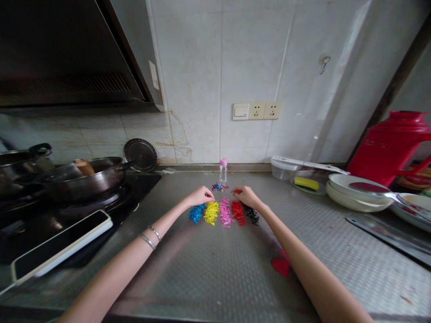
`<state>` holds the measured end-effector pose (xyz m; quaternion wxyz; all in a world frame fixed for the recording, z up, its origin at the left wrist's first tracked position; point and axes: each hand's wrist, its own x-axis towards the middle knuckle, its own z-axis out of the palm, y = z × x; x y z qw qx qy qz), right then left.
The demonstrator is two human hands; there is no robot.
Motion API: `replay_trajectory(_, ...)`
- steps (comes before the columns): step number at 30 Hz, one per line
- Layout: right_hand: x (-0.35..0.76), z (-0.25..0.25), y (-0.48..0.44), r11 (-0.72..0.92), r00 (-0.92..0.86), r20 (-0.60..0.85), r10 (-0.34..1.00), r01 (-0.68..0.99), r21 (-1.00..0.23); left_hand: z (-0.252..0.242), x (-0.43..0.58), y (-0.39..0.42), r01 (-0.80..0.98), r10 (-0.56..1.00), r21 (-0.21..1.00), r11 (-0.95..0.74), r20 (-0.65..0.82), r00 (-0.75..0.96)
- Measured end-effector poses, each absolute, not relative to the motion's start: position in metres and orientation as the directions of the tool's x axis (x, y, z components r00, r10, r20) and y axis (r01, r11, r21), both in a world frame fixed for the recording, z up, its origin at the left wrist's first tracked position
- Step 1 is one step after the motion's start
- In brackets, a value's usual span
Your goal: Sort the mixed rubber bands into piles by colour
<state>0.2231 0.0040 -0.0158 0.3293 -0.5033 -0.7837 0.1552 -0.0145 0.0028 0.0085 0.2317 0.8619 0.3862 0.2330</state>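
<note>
Small, thin coloured pieces, whose kind I cannot tell, lie sorted by colour: a blue pile (pixel 196 214), a yellow pile (pixel 211 212), a pink pile (pixel 225 212), a red pile (pixel 238 212) and a black pile (pixel 251 215). Behind them is a small mixed-colour pile (pixel 220 187), in front of a clear bottle with a pink cap (pixel 223 170). My left hand (pixel 202 195) hovers by the back of the blue and yellow piles, fingers closed together. Behind the red and black piles, my right hand (pixel 245 196) has its fingertips pinched, pointing inward. Anything held is too small to make out.
On the left, a pan (pixel 84 179) stands on the stove, near a phone-like device (pixel 63 244). Bowls (pixel 357 197), a yellow sponge (pixel 306 183), a cleaver-like blade (pixel 387 237) and a red jug (pixel 387 150) are on the right. A red piece (pixel 280 265) lies by my right forearm.
</note>
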Motion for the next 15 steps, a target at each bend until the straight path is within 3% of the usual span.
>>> replay_trajectory(5,0.224,-0.018,0.004,0.447,-0.283,0.358,0.890,0.694,-0.564,0.003,-0.016,-0.002,0.548,0.785,0.603,-0.580,0.235,0.573)
replay_trajectory(15,0.229,-0.023,0.010,0.427,-0.238,0.382,0.893,0.714,-0.555,-0.025,-0.049,0.026,0.546,0.908,0.728,-0.414,0.284,0.309)
